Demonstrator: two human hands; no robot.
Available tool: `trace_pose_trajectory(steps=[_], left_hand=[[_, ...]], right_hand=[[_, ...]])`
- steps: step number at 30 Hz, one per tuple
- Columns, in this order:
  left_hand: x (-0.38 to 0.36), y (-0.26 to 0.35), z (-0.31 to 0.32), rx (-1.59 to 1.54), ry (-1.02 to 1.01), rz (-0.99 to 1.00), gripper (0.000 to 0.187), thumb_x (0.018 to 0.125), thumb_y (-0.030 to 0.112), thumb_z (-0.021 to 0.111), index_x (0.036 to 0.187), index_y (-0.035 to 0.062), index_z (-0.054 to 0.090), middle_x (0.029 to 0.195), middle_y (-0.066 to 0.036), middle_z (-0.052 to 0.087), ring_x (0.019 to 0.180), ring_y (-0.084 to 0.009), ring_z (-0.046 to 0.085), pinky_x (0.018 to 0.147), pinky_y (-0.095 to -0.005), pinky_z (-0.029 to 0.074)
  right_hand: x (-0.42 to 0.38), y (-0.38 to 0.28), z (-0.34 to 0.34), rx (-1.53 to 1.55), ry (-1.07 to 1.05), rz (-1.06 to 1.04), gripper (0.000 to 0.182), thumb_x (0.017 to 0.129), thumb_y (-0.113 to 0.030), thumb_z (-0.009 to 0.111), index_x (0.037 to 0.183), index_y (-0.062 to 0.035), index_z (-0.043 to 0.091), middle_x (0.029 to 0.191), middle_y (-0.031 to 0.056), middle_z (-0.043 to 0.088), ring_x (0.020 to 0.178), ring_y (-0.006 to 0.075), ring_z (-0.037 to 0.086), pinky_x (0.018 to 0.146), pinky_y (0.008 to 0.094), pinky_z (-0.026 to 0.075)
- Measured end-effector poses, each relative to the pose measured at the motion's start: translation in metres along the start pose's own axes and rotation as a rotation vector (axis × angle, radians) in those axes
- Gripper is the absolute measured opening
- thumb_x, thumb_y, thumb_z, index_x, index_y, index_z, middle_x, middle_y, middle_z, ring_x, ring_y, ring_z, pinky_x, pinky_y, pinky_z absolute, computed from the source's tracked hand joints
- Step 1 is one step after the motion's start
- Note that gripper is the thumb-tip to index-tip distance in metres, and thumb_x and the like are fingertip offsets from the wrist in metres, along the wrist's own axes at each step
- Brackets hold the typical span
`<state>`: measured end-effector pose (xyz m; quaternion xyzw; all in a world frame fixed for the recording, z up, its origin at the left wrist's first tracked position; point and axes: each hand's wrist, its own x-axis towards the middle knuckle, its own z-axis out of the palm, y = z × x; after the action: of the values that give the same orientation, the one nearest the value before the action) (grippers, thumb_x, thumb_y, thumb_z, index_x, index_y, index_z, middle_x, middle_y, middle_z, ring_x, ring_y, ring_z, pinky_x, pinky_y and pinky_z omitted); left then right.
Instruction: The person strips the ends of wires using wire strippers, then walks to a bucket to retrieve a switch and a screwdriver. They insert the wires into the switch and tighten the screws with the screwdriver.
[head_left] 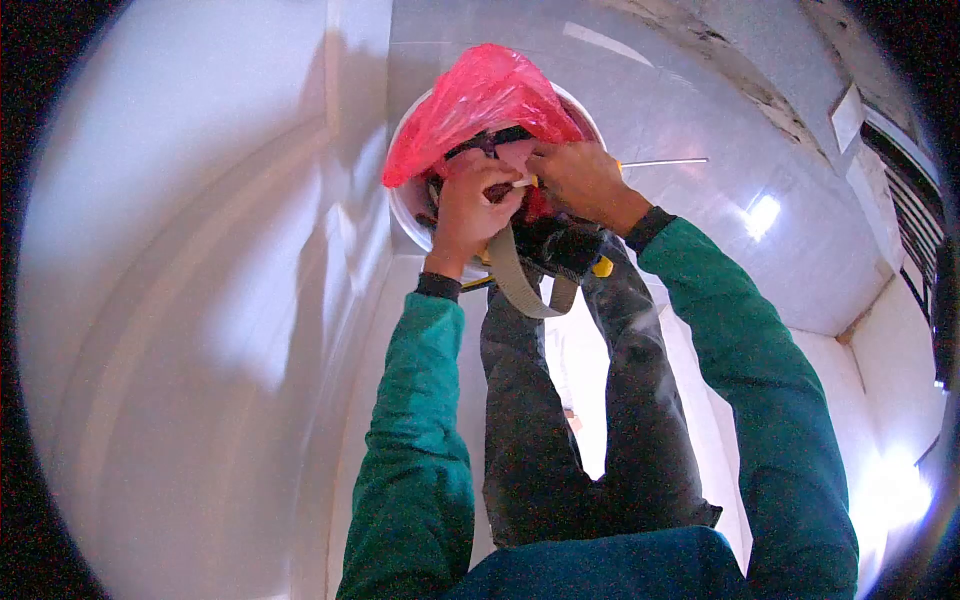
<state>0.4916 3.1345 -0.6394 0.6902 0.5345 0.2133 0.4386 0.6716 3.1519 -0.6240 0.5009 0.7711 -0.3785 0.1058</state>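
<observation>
I can't come in over the far rim of the round white container: a crumpled, translucent red plastic bag covers it. The left hand and right hand crowd the near opening. A looped beige woven strap hangs below them. Rightward I have room over the smooth grey surface, past one thin metal rod.

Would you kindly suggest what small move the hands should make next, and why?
Perhaps fold the red plastic bag farther back, since it covers part of the white bucket and crowds the left hand and right hand.
</observation>
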Motion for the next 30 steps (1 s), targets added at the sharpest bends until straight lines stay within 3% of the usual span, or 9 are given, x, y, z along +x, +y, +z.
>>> trace_pose_trajectory(steps=[3, 5, 6, 9, 13, 18, 25, 29, 30], left_hand=[[0.014, -0.007, -0.006, -0.162, -0.067, -0.131, 0.014, 0.075, 0.009, 0.061, 0.089, 0.0059, 0.063, 0.088, -0.008, 0.065, 0.081, -0.0222, 0.062, 0.072, -0.0346, 0.049], [0.027, -0.020, -0.008, -0.227, -0.316, -0.601, 0.019, 0.078, 0.010, 0.058, 0.097, 0.0072, 0.062, 0.093, -0.009, 0.064, 0.086, -0.0220, 0.061, 0.074, -0.0349, 0.048], [0.025, -0.049, 0.002, -0.207, -0.346, -0.436, 0.027, 0.081, 0.018, 0.061, 0.107, 0.0106, 0.060, 0.105, -0.010, 0.062, 0.097, -0.0234, 0.058, 0.084, -0.0348, 0.046], [0.048, -0.056, 0.014, -0.189, -0.338, -0.419, 0.027, 0.081, 0.018, 0.061, 0.107, 0.0107, 0.060, 0.105, -0.010, 0.062, 0.098, -0.0234, 0.058, 0.084, -0.0348, 0.046], [0.065, -0.062, 0.010, -0.142, -0.343, -0.388, 0.029, 0.081, 0.019, 0.061, 0.108, 0.0109, 0.059, 0.106, -0.010, 0.062, 0.098, -0.0236, 0.057, 0.085, -0.0347, 0.045], [0.052, -0.061, -0.009, -0.084, -0.354, -0.331, 0.030, 0.081, 0.020, 0.061, 0.109, 0.0111, 0.059, 0.107, -0.009, 0.061, 0.099, -0.0237, 0.057, 0.086, -0.0347, 0.045], [0.054, -0.025, 0.020, -0.006, -0.385, -0.244, 0.032, 0.081, 0.022, 0.062, 0.111, 0.0114, 0.058, 0.108, -0.009, 0.061, 0.101, -0.0239, 0.056, 0.088, -0.0345, 0.044], [0.055, -0.013, 0.023, 0.041, -0.390, -0.166, 0.033, 0.081, 0.022, 0.062, 0.112, 0.0116, 0.058, 0.109, -0.009, 0.061, 0.101, -0.0241, 0.056, 0.088, -0.0345, 0.043], [0.070, -0.008, 0.044, 0.054, -0.390, -0.149, 0.034, 0.081, 0.023, 0.062, 0.112, 0.0117, 0.058, 0.109, -0.009, 0.061, 0.102, -0.0241, 0.056, 0.089, -0.0345, 0.043]], right_hand=[[-0.007, 0.011, 0.008, -0.066, -0.121, 0.077, 0.028, 0.066, -0.021, 0.066, 0.092, -0.0117, 0.061, 0.088, 0.0073, 0.061, 0.078, 0.0298, 0.063, 0.066, 0.0415, 0.051], [-0.020, 0.018, 0.002, -0.070, -0.056, 0.049, 0.027, 0.065, -0.020, 0.066, 0.091, -0.0122, 0.060, 0.086, 0.0069, 0.061, 0.078, 0.0297, 0.063, 0.066, 0.0411, 0.051], [-0.027, 0.021, -0.002, -0.078, 0.014, 0.021, 0.026, 0.065, -0.018, 0.067, 0.090, -0.0128, 0.060, 0.085, 0.0065, 0.061, 0.077, 0.0296, 0.062, 0.065, 0.0408, 0.051], [-0.043, 0.031, -0.014, -0.020, 0.163, -0.044, 0.023, 0.069, -0.022, 0.062, 0.090, -0.0133, 0.060, 0.080, 0.0096, 0.064, 0.074, 0.0301, 0.064, 0.063, 0.0430, 0.052], [-0.043, 0.042, -0.009, 0.095, 0.412, -0.052, 0.024, 0.065, -0.017, 0.067, 0.087, -0.0123, 0.058, 0.079, 0.0089, 0.061, 0.074, 0.0310, 0.062, 0.063, 0.0413, 0.050], [-0.039, 0.040, -0.007, 0.227, 0.658, 0.101, 0.017, 0.072, -0.021, 0.066, 0.079, -0.0081, 0.057, 0.071, 0.0114, 0.060, 0.063, 0.0329, 0.060, 0.055, 0.0405, 0.050], [-0.047, 0.041, -0.030, 0.291, 0.660, 0.269, 0.022, 0.072, -0.023, 0.067, 0.077, -0.0061, 0.054, 0.066, 0.0132, 0.059, 0.062, 0.0328, 0.061, 0.054, 0.0399, 0.048], [-0.037, 0.039, -0.042, 0.298, 0.680, 0.152, 0.025, 0.073, -0.026, 0.066, 0.078, -0.0050, 0.054, 0.069, 0.0157, 0.059, 0.066, 0.0366, 0.060, 0.058, 0.0435, 0.048], [-0.035, 0.043, -0.045, 0.267, 0.700, 0.056, 0.020, 0.075, -0.017, 0.066, 0.081, -0.0024, 0.055, 0.065, 0.0150, 0.057, 0.056, 0.0278, 0.058, 0.054, 0.0340, 0.047]])
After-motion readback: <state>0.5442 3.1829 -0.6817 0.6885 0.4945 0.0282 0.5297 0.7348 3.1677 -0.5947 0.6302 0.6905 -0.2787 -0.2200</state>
